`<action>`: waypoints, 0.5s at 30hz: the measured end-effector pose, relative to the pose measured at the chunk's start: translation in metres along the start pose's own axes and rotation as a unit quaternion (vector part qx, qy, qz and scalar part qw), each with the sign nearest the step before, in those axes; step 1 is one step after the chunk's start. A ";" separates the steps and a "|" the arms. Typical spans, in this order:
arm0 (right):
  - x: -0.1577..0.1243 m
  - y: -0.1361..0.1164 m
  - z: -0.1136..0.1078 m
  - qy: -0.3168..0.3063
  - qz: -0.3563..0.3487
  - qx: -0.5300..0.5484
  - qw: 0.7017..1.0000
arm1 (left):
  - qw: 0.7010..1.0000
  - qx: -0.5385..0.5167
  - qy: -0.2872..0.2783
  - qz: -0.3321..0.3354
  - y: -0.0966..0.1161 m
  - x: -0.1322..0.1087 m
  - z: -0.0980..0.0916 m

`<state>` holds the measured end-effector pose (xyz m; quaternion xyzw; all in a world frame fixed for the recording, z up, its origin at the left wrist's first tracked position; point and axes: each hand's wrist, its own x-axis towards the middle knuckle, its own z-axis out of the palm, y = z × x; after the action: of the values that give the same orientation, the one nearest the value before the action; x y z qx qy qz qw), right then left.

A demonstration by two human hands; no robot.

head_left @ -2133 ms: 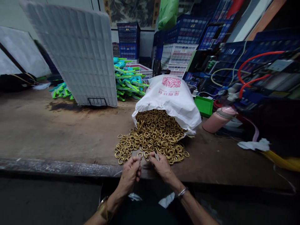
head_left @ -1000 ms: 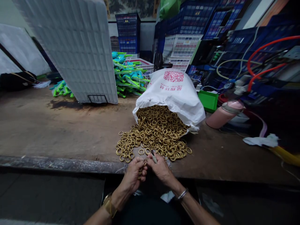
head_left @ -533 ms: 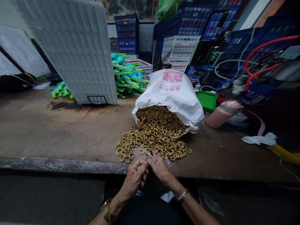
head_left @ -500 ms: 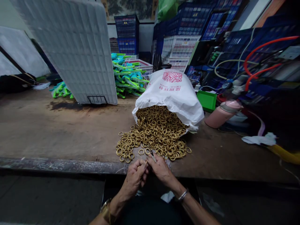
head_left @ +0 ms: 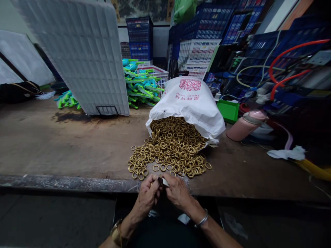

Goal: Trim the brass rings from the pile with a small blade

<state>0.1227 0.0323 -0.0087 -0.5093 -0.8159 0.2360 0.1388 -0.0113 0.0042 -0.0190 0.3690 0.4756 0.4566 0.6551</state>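
Close in over the table's edge, the left hand (head_left: 148, 193) is closed, as far as I can see on one of the rings, though the curled fingers hide most of it. The right hand (head_left: 178, 193) grips a small tool (head_left: 165, 182), pale along its body and dark at the tip, which reaches the left fingertips.

Just past the knuckles lie the rings (head_left: 178, 151), dull gold, smooth and rounded, heaped over one another, with a few flat and separate at the near side. They spill from the mouth of a white sack (head_left: 186, 100), crinkled and printed in red, lying on its side on the worn brown table (head_left: 77, 148).

To the right of the sack sit a shallow green tray (head_left: 228, 111) and a tilted pink bottle (head_left: 244, 128). On the other side stands a tall, ribbed greyish panel (head_left: 95, 62), hiding part of a tangle of lime and turquoise pieces (head_left: 144, 86). The sack blocks the lower part of the white crates (head_left: 198, 51) behind.
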 end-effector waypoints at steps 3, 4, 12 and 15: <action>0.000 -0.002 -0.003 -0.021 -0.006 -0.022 1.000 | 1.000 0.009 0.003 0.014 0.001 0.000 0.000; 0.000 -0.002 -0.003 -0.028 -0.007 -0.029 0.999 | 1.000 0.015 0.005 0.008 0.002 -0.001 0.001; 0.009 0.007 -0.002 -0.017 0.071 -0.121 0.990 | 0.996 -0.053 -0.049 -0.051 0.015 -0.019 0.001; 0.016 0.012 -0.002 0.020 0.093 -0.144 0.985 | 0.987 -0.134 -0.065 -0.055 0.017 -0.020 0.000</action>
<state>0.1258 0.0518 -0.0132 -0.6025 -0.7873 0.1172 0.0579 -0.0183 -0.0096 0.0021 0.2803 0.3862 0.4548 0.7520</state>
